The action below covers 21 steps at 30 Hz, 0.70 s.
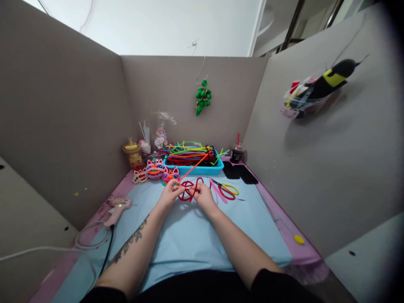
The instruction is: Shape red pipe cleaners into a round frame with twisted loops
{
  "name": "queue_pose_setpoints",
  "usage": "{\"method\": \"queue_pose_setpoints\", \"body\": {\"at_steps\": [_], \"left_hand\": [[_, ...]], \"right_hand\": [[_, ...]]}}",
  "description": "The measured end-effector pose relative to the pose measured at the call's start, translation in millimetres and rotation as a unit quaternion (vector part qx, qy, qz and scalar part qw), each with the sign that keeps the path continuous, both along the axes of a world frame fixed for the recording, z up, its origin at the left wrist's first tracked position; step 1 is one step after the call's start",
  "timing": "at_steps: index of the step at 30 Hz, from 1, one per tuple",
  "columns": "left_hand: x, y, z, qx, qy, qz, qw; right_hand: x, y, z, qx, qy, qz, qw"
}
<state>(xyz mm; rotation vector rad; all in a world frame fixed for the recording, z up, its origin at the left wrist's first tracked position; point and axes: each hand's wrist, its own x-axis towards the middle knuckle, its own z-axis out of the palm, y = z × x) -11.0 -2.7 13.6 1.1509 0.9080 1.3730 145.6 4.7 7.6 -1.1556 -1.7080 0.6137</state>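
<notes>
Both hands, left hand [170, 194] and right hand [202, 195], pinch a looped red fuzzy pipe-cleaner frame [189, 189]; just beyond them, the long orange pipe-cleaner stem [195, 167] could, I reckon, spring loose.

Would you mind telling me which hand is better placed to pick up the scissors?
Probably the right hand: the scissors lie just beside it on the blue mat, while the left hand sits farther away.

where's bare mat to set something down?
Free: blue mat in front of both hands, between the forearms, and its right part between scissors and yellow disc. Crowded: back edge, with blue tray, cat figures, two phones. Left edge holds glue gun and cable.
</notes>
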Motion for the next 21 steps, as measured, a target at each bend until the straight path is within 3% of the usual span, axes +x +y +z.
{"method": "queue_pose_setpoints", "body": {"at_steps": [5, 13, 18, 21], "left_hand": [[-1, 1, -1.2, 0.002, -0.003, 0.03, 1.0], [0, 4, -1.3, -0.003, -0.028, 0.118, 0.993], [2, 4, -5.0, -0.019, -0.031, 0.107, 0.994], [3, 4, -5.6, -0.018, -0.018, 0.093, 0.995]], "right_hand": [[-1, -3, -1.8, -0.011, 0.016, -0.019, 1.0], [-9, -12, -1.2, 0.099, -0.054, -0.003, 0.994], [-15, -11, -10.8, 0.094, -0.107, -0.022, 0.99], [-19, -10, -14.4, 0.05, -0.073, -0.022, 0.996]]}}
